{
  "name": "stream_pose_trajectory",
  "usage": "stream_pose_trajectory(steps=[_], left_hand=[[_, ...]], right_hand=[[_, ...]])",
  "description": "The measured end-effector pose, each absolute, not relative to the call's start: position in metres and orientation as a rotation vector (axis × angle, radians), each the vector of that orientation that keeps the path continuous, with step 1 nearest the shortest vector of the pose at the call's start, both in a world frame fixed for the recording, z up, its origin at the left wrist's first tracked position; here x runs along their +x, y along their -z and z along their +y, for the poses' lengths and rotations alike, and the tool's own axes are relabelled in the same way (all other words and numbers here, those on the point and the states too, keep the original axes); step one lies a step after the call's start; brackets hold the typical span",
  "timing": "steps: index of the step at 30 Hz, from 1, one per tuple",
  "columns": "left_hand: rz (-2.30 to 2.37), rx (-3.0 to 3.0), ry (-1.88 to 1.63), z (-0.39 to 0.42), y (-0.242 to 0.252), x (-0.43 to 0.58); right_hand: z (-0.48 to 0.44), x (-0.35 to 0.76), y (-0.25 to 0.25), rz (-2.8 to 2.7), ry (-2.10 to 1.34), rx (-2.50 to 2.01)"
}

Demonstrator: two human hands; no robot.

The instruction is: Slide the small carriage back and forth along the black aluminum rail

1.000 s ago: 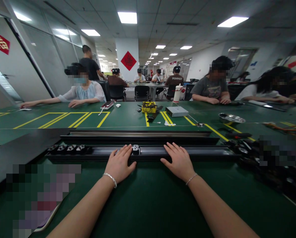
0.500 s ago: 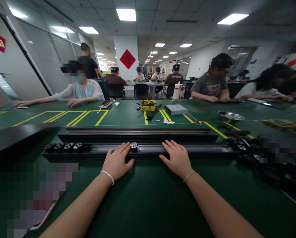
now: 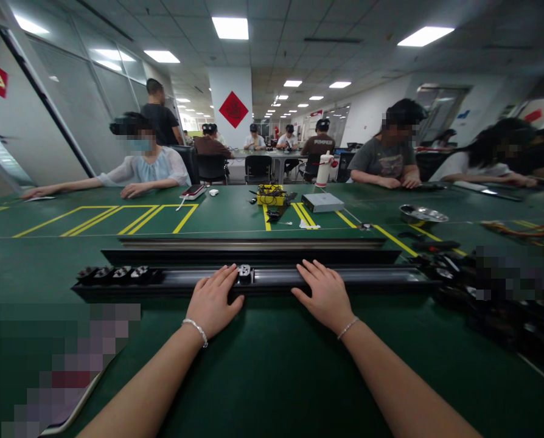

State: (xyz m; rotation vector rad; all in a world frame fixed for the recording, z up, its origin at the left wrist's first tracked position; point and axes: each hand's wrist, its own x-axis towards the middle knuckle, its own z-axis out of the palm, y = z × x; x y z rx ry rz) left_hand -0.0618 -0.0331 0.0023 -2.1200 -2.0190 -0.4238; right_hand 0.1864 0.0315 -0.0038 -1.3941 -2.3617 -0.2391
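A long black rail point(image 3: 281, 277) lies crosswise on the green table, and both my hands rest on it. My left hand point(image 3: 212, 301) is open, its fingers flat across the rail with the tips beside a single socket-like module point(image 3: 244, 274). Farther right, my right hand point(image 3: 324, 295) lies open on the same rail, fingers slightly spread and thumb out. Several similar black modules with light faces point(image 3: 117, 274) sit in a row at the rail's left end. Neither palm shows.
Behind the rail lie more long black bars point(image 3: 254, 255). At right is a pile of black parts point(image 3: 495, 310). Farther back are a metal bowl point(image 3: 423, 214), a grey box point(image 3: 322, 202) and a yellow box with cables point(image 3: 271, 194). Co-workers sit across the table.
The large dark shape at the left has gone from over the table; only a small dark piece shows at the left edge. My hands stay in place on the rail.
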Motion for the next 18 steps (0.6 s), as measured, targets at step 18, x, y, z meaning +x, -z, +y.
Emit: stream_pose_trajectory(steps=[18], left_hand=[[-2.045, -2.107, 0.393, -0.0330, -0.0050, -0.0608]], right_hand=[[0.0315, 0.1854, 0.0047, -2.368, 0.244, -1.384]])
